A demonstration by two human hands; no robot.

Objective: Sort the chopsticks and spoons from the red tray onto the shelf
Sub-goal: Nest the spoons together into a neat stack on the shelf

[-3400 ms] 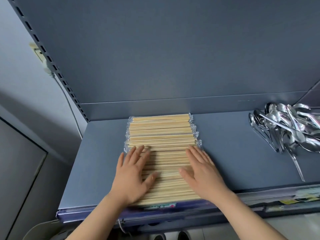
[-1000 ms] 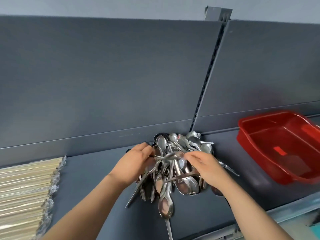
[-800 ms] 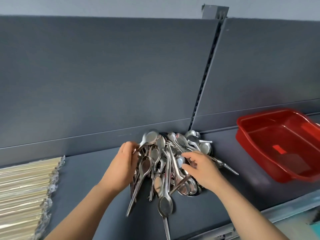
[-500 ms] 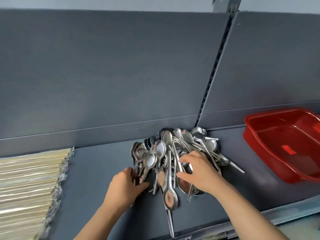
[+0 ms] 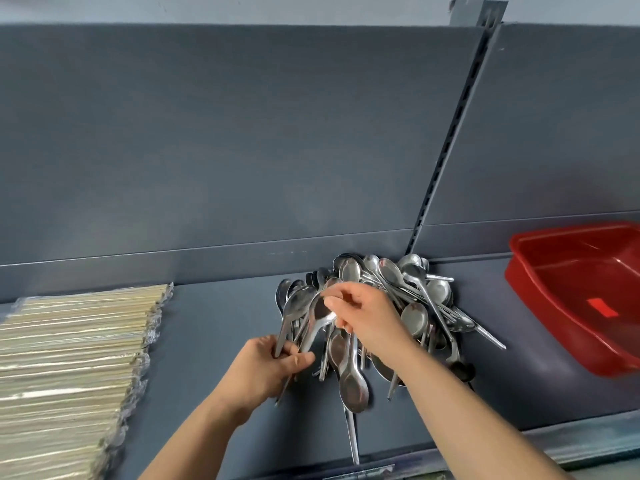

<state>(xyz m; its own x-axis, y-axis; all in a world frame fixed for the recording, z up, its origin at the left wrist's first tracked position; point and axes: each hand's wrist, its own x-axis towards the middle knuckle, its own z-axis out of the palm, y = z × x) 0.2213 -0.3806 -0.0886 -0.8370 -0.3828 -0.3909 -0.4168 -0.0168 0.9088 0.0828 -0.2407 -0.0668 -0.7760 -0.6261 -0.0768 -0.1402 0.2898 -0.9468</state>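
Gripping a fan of spoon handles (image 5: pixel 289 336), the left hand (image 5: pixel 266 368) sits at the pile's front-left. The right hand (image 5: pixel 367 317) pinches one spoon (image 5: pixel 320 315), handle slanting toward it. Loose spoons (image 5: pixel 415 299) heap against the shelf's (image 5: pixel 214 323) back edge.

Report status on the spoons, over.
Left hand grips several spoon handles; right hand pinches one spoon above the spoon pile. Chopsticks laid out at left. Red tray at right, nothing blocking.

The red tray (image 5: pixel 530 292) runs off our right edge, the chopsticks (image 5: pixel 69 358) off the left and bottom. Our right hand (image 5: pixel 367 317) covers the middle of the spoons (image 5: pixel 415 306); our left hand (image 5: pixel 266 368) hides some handles.
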